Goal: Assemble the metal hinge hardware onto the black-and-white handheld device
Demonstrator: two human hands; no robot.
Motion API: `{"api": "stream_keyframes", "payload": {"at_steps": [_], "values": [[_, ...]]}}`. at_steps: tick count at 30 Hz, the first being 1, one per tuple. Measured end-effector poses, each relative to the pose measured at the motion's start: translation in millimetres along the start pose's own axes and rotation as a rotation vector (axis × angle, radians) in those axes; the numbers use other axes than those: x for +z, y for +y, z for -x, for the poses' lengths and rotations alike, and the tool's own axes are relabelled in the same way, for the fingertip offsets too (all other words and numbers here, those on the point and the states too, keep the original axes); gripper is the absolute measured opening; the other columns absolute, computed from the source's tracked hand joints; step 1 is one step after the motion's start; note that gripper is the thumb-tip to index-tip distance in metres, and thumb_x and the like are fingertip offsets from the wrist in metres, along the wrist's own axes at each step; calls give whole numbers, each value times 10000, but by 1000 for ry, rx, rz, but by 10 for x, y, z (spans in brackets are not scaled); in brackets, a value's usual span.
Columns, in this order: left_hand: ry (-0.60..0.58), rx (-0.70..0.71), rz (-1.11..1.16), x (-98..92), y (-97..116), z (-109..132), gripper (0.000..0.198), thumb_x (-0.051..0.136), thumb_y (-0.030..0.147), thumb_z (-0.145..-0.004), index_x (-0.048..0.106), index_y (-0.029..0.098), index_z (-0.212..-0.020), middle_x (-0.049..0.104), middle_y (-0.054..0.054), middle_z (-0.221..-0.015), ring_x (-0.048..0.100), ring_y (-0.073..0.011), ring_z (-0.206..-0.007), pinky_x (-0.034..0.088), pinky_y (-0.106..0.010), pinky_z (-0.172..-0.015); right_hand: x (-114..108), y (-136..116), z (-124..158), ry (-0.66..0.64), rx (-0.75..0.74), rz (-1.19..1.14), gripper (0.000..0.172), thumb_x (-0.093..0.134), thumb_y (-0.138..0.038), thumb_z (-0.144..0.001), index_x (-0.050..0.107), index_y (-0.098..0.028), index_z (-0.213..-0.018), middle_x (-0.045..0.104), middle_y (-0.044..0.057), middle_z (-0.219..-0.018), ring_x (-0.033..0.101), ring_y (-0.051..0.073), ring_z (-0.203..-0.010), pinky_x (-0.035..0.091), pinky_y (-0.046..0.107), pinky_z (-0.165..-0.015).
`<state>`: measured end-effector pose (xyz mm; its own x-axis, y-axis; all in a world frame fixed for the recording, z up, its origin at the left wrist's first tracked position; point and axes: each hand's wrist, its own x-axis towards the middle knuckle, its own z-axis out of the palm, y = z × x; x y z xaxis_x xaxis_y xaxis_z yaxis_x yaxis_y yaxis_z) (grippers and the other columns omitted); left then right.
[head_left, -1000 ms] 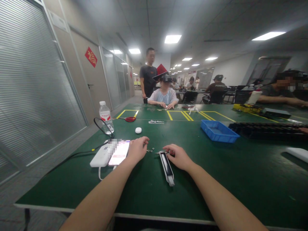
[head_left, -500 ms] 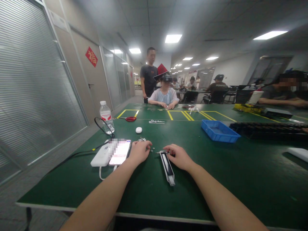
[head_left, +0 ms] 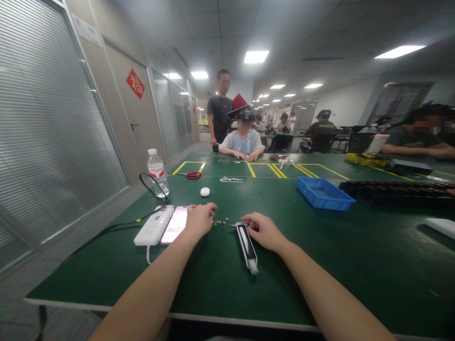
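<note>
My left hand (head_left: 201, 219) hovers beside the phone's right edge, fingers loosely bent and apart, holding nothing I can see. Just right of its fingertips lie several small metal nuts or rings (head_left: 219, 221) on the green table (head_left: 216, 284). My right hand (head_left: 266, 230) curls its fingers round the far end of a long, narrow white-and-black tool (head_left: 246, 248), which lies on the tabletop. A thin metal pin (head_left: 233, 225) sticks out leftward from that end. My left hand covers part of the phone (head_left: 174, 227).
Left of the phone are a white power bank (head_left: 151, 229), a cable and a water bottle (head_left: 157, 175). Farther out lie a white earbud case (head_left: 205, 192), red-handled scissors (head_left: 193, 175), metal strips (head_left: 231, 179) and a blue tray (head_left: 325, 194). A person (head_left: 243, 137) sits opposite.
My left hand has shifted left, over the phone's edge, and more small nuts show beside it. My right hand and the white-and-black tool have stayed in place.
</note>
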<state>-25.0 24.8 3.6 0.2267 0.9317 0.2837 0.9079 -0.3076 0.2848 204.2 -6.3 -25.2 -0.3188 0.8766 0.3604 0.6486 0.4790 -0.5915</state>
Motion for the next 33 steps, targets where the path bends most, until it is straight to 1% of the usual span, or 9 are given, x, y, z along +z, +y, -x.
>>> {"api": "stream_keyframes", "payload": {"at_steps": [6,12,17,22,26,28,31,33], "values": [[-97,9,37,-27,15,16,413,569,151,-717,574,261,-1115,720,9,-879,610,-215,-972,321,-419,-930,5,8,-4,2,-6,-7,294,535,-101,-753,648,-177,-1014,588,29,-828,503,112,-667,431,252,-642],[-100,-2,34,-21,-2,10,433,543,116,-718,575,267,-1122,728,1,-885,604,-220,-1007,313,-429,-942,23,34,-10,1,-4,-6,298,540,-92,-745,647,-171,-1013,583,28,-816,496,112,-657,426,249,-636],[-110,-7,44,7,-31,1,468,562,106,-698,562,255,-1142,728,-8,-899,596,-214,-1018,287,-442,-968,26,40,-8,2,-12,-15,304,540,-87,-743,646,-181,-1012,585,26,-822,494,110,-658,427,246,-638],[-81,2,32,18,-11,14,460,550,119,-724,547,259,-1162,725,-7,-883,597,-211,-1011,285,-430,-963,13,16,-10,-5,0,5,308,534,-77,-737,648,-170,-1008,585,30,-817,499,113,-657,425,249,-635],[-60,-1,12,15,20,18,381,502,134,-780,557,258,-1136,722,-2,-866,609,-205,-976,280,-429,-955,16,15,-11,-1,-4,11,313,532,-75,-735,647,-171,-1009,584,27,-811,497,111,-653,420,248,-635],[-11,12,0,18,34,13,323,475,151,-812,578,258,-1099,715,-7,-893,615,-207,-955,283,-437,-954,21,22,-11,3,-9,8,318,531,-76,-734,645,-175,-1014,585,25,-812,497,110,-651,420,247,-635],[83,59,39,33,68,5,271,452,173,-843,600,254,-1055,700,-12,-942,617,-199,-930,329,-408,-934,27,33,-8,5,-9,-2,322,530,-73,-729,645,-173,-1013,585,26,-814,497,111,-652,422,249,-635],[88,115,135,54,104,6,271,464,157,-830,600,239,-1050,695,-9,-933,620,-177,-896,390,-342,-885,28,39,-6,5,-11,-11,320,530,-74,-728,646,-169,-1011,586,29,-817,498,111,-653,424,249,-635]]}}
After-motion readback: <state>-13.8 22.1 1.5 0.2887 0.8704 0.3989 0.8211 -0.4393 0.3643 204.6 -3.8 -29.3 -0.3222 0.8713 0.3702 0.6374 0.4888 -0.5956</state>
